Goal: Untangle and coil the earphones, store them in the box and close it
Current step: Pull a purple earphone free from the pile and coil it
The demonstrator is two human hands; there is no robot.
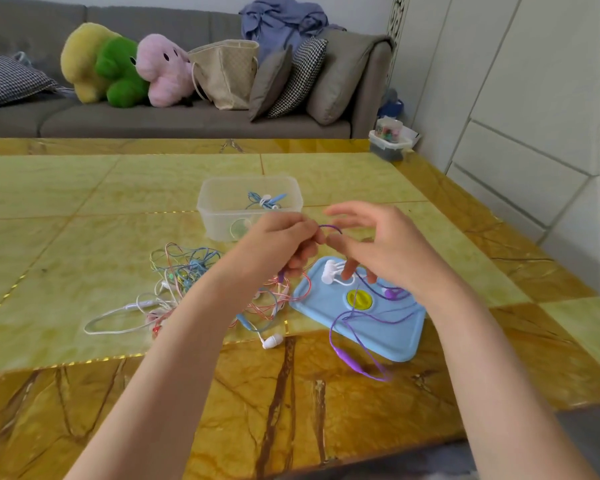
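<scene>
Purple earphones (368, 336) pinched by left hand (284, 239).
Right hand (378, 247) is spread above the lid (392, 327); no writing can be read.

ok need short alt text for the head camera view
Two bare hands work a purple earphone cable above a yellow table; behind sits a clear plastic box, with a blue lid and tangled earphones nearby.

Plush toys (125, 67) on grey sofa (194, 123)

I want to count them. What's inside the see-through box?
Inside the clear plastic box lies one coiled blue earphone set. The left hand covers the box's near corner, so anything there is hidden.
</scene>
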